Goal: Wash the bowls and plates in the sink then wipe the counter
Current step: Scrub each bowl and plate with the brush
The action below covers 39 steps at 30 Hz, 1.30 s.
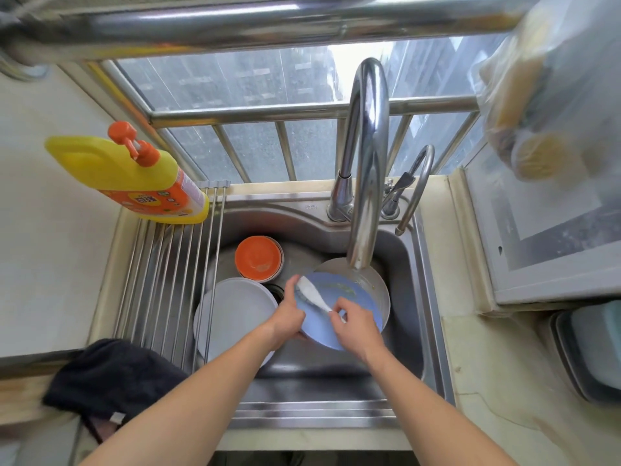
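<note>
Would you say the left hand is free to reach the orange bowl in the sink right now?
Probably not yet: the left hand grips the blue plate by its rim. The orange bowl itself lies uncovered just beyond.

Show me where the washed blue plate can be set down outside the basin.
Free: the drying rack bars between the yellow detergent bottle and the black cloth, though the white plate reaches under its right edge; also the counter right of the sink. Crowded: the basin, with orange bowls, blue plate and both hands.

Head-worn, wide-angle, looking steeply down from close above onto the sink (413, 297) and flanking counter (487, 381), facing the window (252, 85).
</note>
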Each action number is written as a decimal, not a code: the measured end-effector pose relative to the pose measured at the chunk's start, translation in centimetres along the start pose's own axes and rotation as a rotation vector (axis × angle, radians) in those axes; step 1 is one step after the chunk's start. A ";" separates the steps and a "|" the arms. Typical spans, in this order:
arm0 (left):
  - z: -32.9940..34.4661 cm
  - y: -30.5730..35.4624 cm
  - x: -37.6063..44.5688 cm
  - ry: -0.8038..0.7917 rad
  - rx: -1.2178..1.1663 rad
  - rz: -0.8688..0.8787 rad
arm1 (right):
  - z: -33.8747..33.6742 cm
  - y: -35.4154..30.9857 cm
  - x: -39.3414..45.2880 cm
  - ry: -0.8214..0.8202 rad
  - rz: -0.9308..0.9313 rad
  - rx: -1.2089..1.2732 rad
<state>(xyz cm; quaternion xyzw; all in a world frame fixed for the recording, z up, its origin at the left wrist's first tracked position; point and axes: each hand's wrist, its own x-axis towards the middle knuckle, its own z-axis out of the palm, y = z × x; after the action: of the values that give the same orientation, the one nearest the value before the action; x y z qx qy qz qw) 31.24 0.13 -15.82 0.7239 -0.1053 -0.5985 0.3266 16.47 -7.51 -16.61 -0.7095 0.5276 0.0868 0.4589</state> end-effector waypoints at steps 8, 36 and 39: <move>-1.1 -2.0 -0.8 -0.056 0.584 0.209 | -1.7 2.2 0.3 0.154 0.217 -0.136; -4.0 -0.9 -1.6 0.153 -0.075 0.178 | -3.0 0.9 -1.0 0.368 0.011 0.179; -4.6 -2.0 -1.2 0.079 -0.154 0.058 | -1.6 1.2 -1.0 0.218 -0.084 0.243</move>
<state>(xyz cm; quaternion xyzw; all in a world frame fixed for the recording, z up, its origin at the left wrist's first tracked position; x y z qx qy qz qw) 34.71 3.93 -15.76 0.7165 -0.0668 -0.5660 0.4022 14.51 -8.02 -15.76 -0.6753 0.5510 -0.0745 0.4846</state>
